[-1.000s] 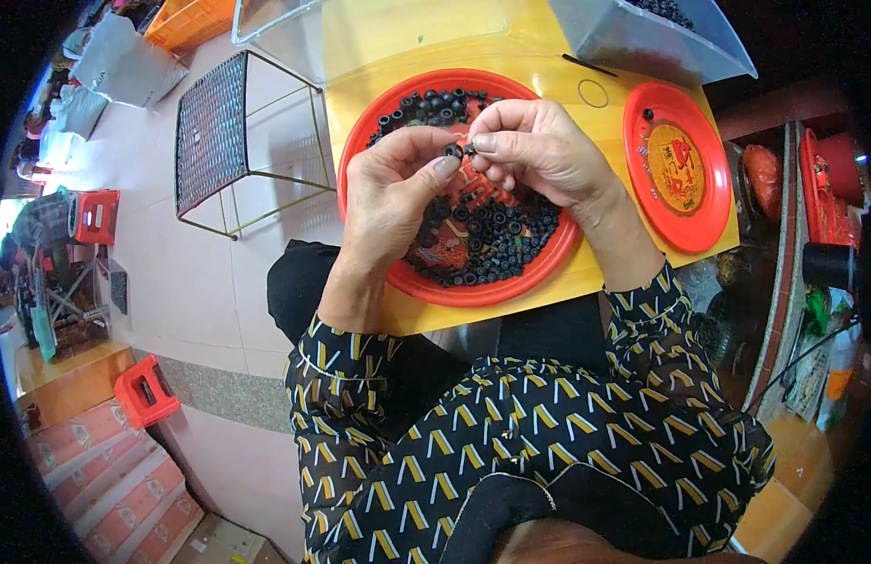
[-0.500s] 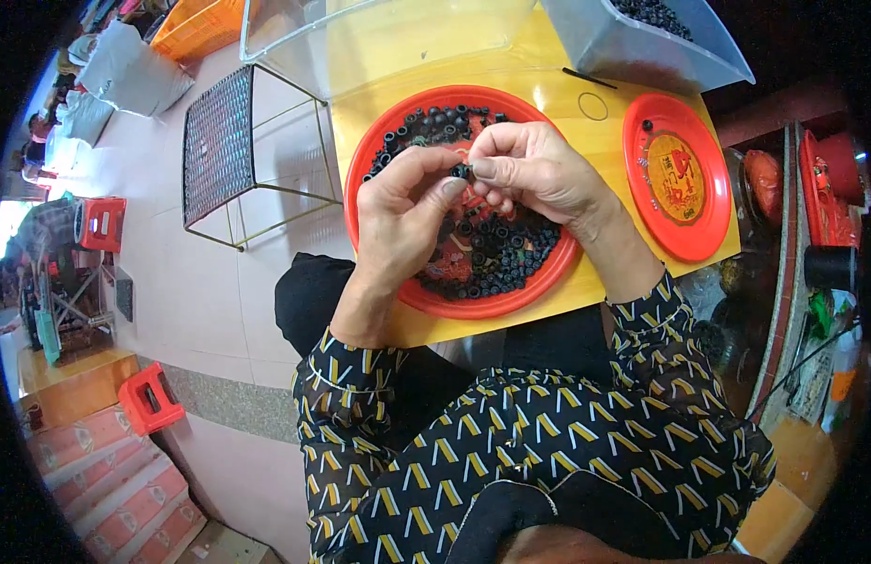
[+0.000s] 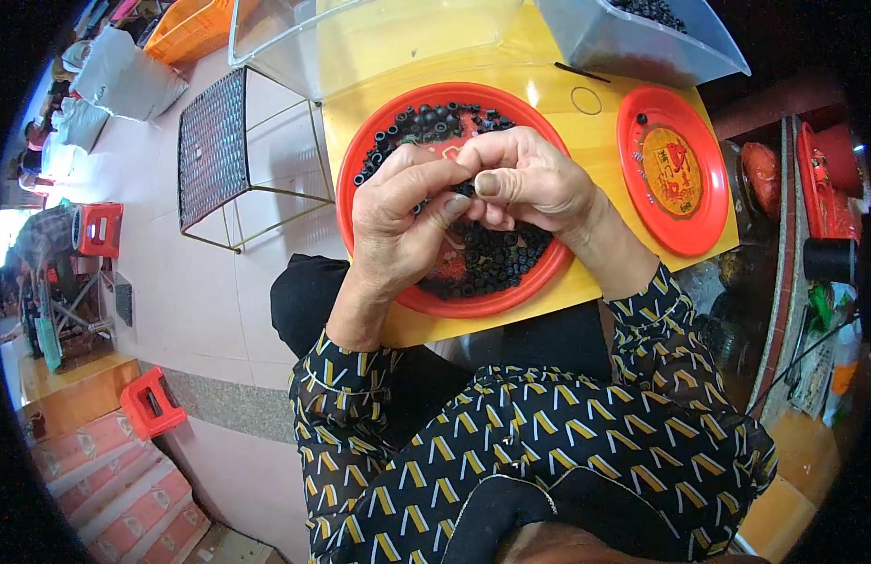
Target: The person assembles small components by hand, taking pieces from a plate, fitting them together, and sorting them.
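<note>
Pinching a small black piece (image 3: pixel 465 188), left hand (image 3: pixel 398 216) and right hand (image 3: pixel 537 185) are meeting over the round red plastic tray (image 3: pixel 478 306); a lettered red plate (image 3: pixel 677 174) is lying rightward.

The floor (image 3: pixel 153 235) is partly whitened by light from the left. Glare is cast toward the far edge of the tabletop (image 3: pixel 600 146); outer lines are bent.

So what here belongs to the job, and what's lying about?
Likely in the job: small black piece, held by left hand and right hand; loose black pieces; big red tray; plastic bin.

Probably lying about: woven stool; white sack; orange crate.
</note>
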{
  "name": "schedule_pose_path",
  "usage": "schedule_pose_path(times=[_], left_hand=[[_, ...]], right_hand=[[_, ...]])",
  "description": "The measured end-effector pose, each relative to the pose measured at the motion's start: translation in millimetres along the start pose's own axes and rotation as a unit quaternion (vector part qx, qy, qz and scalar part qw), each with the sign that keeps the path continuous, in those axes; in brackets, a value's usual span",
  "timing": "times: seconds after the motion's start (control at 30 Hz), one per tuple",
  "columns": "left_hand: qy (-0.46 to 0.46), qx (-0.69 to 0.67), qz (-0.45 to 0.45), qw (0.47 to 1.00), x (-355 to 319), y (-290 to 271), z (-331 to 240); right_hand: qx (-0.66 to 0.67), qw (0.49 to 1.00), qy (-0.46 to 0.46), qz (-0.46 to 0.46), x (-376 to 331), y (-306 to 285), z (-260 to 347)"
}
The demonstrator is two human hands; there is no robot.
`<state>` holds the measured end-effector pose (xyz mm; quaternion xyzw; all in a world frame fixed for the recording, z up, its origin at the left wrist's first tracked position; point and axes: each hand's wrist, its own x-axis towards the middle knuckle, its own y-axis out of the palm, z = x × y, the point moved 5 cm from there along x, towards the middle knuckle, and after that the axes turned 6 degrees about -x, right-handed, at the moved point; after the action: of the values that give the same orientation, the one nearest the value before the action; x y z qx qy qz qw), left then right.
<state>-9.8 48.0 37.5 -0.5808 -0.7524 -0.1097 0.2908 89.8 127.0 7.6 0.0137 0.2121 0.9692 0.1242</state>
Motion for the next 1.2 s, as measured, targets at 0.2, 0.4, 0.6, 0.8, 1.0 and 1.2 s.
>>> schedule_pose_path(times=[0.2,0.4,0.6,0.8,1.0,1.2], left_hand=[[-0.003,0.028,-0.005,1.0,3.4,1.2,2.6],[0.021,0.033,0.032,0.999,3.3,9.9,5.6],[0.016,-0.017,-0.039,0.999,1.8,3.9,9.5],[0.002,0.033,-0.054,0.998,-4.6,0.1,20.7],[-0.218,-0.137,-0.077,0.963,-10.8,1.9,25.1],[-0.246,-0.181,-0.074,0.949,-11.8,1.8,30.4]], right_hand=[[0.009,0.999,0.011,-0.042,0.2,-5.1,-4.1],[0.026,0.999,0.039,0.0,-2.0,-14.8,-8.5],[0.02,1.0,0.006,-0.02,-0.1,-12.5,-1.3],[-0.119,0.984,-0.003,-0.131,-0.5,-15.6,2.7],[-0.189,0.965,-0.121,-0.136,-1.7,-2.0,19.4],[-0.415,0.863,-0.24,-0.161,-3.6,-0.6,24.1]])
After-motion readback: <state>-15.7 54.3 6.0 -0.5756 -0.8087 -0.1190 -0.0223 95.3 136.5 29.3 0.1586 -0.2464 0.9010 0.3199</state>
